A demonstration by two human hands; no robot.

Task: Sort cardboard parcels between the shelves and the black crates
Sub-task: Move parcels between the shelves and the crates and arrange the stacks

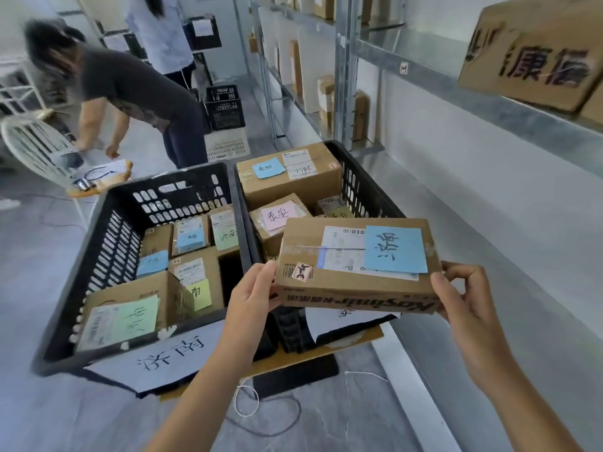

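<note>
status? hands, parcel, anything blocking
Left hand and right hand grip the parcel at its ends. Parcel held above right crate, blue note up. Left crate part full. Nothing in the way.

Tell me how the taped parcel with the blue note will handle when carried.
The parcel looks stiff: its edges stay straight. Probably light, since the left hand and right hand hold it by fingertips. Flat and boxy, so unlikely to roll.

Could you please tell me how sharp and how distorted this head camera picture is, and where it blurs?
Head view: even, soft light; the held parcel and both hands, left and right, are sharp; the bending person at far left is blurred; wide-angle distortion bows the shelf edges; the cardboard sign at upper right looks soft.
</note>
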